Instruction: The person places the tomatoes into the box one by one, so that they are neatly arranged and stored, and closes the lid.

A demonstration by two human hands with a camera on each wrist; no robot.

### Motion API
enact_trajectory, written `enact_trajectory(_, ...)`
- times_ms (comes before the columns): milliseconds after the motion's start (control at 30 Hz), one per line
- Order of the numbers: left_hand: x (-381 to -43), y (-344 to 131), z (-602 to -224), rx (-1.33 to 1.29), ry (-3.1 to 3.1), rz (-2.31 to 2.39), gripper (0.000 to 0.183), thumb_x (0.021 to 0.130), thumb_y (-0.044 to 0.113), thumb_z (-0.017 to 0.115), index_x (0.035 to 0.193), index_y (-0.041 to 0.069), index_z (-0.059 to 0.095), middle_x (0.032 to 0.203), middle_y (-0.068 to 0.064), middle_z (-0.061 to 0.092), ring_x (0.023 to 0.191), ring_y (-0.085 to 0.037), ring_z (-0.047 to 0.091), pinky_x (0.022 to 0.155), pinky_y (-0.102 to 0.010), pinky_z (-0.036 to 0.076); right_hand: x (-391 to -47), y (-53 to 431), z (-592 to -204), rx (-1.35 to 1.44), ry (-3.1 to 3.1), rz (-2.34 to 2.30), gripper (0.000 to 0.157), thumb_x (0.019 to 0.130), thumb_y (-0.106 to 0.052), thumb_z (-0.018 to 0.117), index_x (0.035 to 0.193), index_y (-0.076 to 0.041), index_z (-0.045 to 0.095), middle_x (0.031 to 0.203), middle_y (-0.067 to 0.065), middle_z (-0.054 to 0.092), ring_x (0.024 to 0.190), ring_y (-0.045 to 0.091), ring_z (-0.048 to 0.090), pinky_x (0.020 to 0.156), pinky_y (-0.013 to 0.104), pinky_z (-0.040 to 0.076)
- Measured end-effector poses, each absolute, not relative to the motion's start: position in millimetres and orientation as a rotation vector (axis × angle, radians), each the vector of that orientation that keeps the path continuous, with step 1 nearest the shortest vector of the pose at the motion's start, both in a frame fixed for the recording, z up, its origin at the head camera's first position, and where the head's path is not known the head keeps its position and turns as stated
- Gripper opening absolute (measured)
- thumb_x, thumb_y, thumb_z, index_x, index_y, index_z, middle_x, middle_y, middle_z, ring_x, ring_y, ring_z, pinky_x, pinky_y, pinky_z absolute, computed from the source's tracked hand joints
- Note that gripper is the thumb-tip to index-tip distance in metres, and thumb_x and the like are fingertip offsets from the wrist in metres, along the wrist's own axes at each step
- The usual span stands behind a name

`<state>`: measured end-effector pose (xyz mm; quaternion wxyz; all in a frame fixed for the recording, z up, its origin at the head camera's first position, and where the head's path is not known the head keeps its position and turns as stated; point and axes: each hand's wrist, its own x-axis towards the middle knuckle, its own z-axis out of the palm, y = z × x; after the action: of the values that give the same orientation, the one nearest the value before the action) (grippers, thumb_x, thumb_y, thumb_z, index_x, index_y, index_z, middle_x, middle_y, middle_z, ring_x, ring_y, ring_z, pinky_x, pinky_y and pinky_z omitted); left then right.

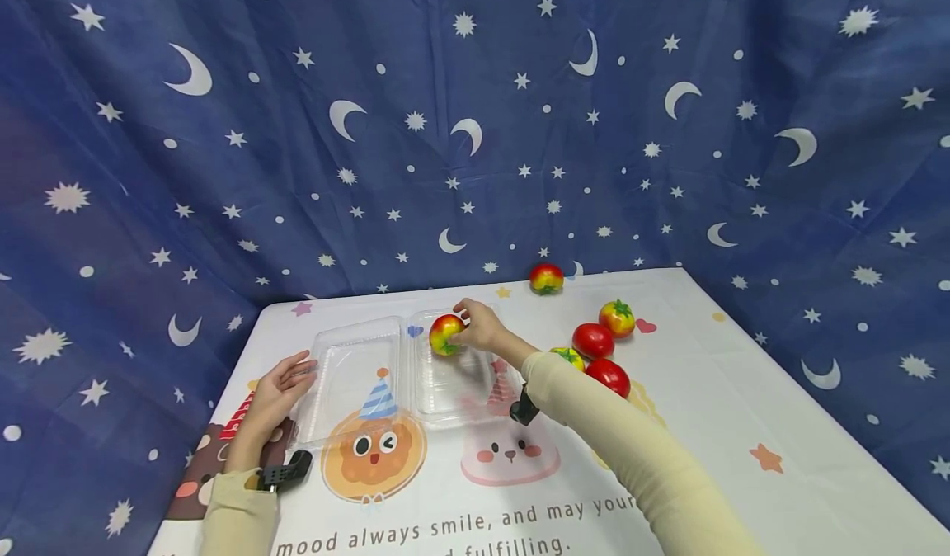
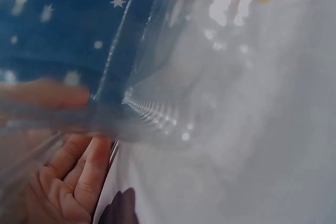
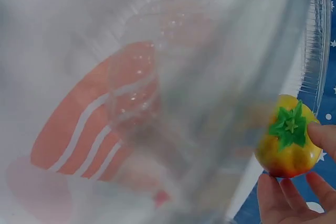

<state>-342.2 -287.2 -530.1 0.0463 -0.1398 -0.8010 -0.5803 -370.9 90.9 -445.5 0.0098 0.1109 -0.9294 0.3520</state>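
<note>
My L hand point(image 1: 278, 394) sits at the 9 o'clock edge of an open clear-plastic clamshell box point(image 1: 356, 360), prob. to steady it; can't tell if its fingers pinch. My R hand point(image 1: 481, 328) pinches a round red-yellow fruit w/ green leaves point(image 1: 444, 336) over the R half point(image 1: 444, 391), thumb opp. fingertips, prob. so it won't slip. Similar red-yellow fruit point(image 1: 545, 275) at 2 o'clock; glossy plain-red fruits point(image 1: 593, 341) at 3.

A white printed tabletop point(image 1: 712, 391) bears a clear open container point(image 1: 438, 391) and five red or yellow-red fruits point(image 1: 594, 341).
</note>
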Motion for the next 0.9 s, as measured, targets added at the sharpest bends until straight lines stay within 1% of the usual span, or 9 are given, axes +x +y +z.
enact_trajectory(300,-341,-289,-531,-0.416,-2.453,-1.804,0.057,0.098,0.011,0.062,0.147,-0.005,0.039,0.138,-0.030,0.051,0.104,0.007,0.055,0.084,-0.007,0.045,-374,77,-449,0.336,-2.910,1.118,0.049,0.078,-0.001,0.079,0.121,0.004,0.058,0.116,0.022,0.065,0.108,0.035,0.061,0.095,0.042,0.050)
enact_trajectory(367,-342,-290,-530,-0.409,-2.462,-1.791,0.057,0.098,0.012,0.063,0.147,-0.004,0.039,0.139,-0.029,0.051,0.108,0.000,0.056,0.085,-0.006,0.045,-375,74,-449,0.325,-2.915,1.106,0.048,0.078,-0.001,0.078,0.122,0.003,0.058,0.115,0.021,0.065,0.106,0.034,0.061,0.095,0.042,0.050)
enact_trajectory(433,-341,-289,-525,-0.403,-2.486,-1.765,0.056,0.098,0.011,0.062,0.147,-0.005,0.039,0.139,-0.029,0.051,0.115,-0.014,0.058,0.084,-0.006,0.044,-377,72,-448,0.313,-2.927,1.086,0.048,0.078,-0.002,0.077,0.122,0.002,0.058,0.115,0.020,0.066,0.107,0.032,0.061,0.095,0.042,0.050)
enact_trajectory(467,-342,-288,-524,-0.400,-2.496,-1.753,0.057,0.098,0.012,0.062,0.147,-0.004,0.039,0.139,-0.028,0.051,0.117,-0.016,0.057,0.085,-0.005,0.043,-377,72,-448,0.308,-2.934,1.073,0.047,0.079,-0.003,0.077,0.122,0.001,0.058,0.115,0.019,0.066,0.107,0.032,0.061,0.095,0.042,0.050)
enact_trajectory(533,-342,-288,-523,-0.395,-2.505,-1.741,0.056,0.098,0.012,0.062,0.147,-0.004,0.040,0.139,-0.028,0.051,0.116,-0.015,0.057,0.085,-0.005,0.043,-378,71,-446,0.309,-2.945,1.045,0.046,0.080,-0.003,0.077,0.122,0.000,0.059,0.116,0.019,0.065,0.107,0.031,0.061,0.095,0.042,0.050)
enact_trajectory(600,-343,-287,-523,-0.405,-2.491,-1.750,0.055,0.098,0.011,0.062,0.146,-0.005,0.040,0.139,-0.028,0.051,0.113,-0.009,0.058,0.085,-0.006,0.043,-378,71,-444,0.316,-2.948,1.032,0.044,0.080,-0.003,0.076,0.121,0.000,0.059,0.116,0.019,0.065,0.106,0.031,0.061,0.095,0.042,0.050)
enact_trajectory(633,-345,-288,-527,-0.413,-2.476,-1.757,0.055,0.098,0.012,0.062,0.146,-0.004,0.041,0.139,-0.028,0.052,0.109,0.000,0.056,0.085,-0.006,0.044,-378,71,-444,0.324,-2.944,1.030,0.043,0.080,-0.004,0.076,0.120,0.000,0.060,0.116,0.018,0.065,0.106,0.031,0.061,0.094,0.042,0.050)
enact_trajectory(700,-346,-288,-529,-0.430,-2.446,-1.787,0.054,0.097,0.011,0.063,0.145,-0.006,0.042,0.137,-0.030,0.052,0.104,0.008,0.055,0.085,-0.007,0.045,-378,71,-444,0.337,-2.941,1.037,0.043,0.081,-0.003,0.076,0.121,0.000,0.060,0.117,0.018,0.065,0.106,0.031,0.061,0.094,0.042,0.050)
enact_trajectory(900,-345,-290,-531,-0.441,-2.429,-1.794,0.054,0.097,0.009,0.062,0.143,-0.010,0.041,0.136,-0.034,0.050,0.100,0.011,0.055,0.084,-0.008,0.046,-378,70,-447,0.384,-2.920,1.026,0.046,0.080,-0.006,0.078,0.122,-0.003,0.062,0.120,0.019,0.063,0.105,0.032,0.060,0.093,0.042,0.050)
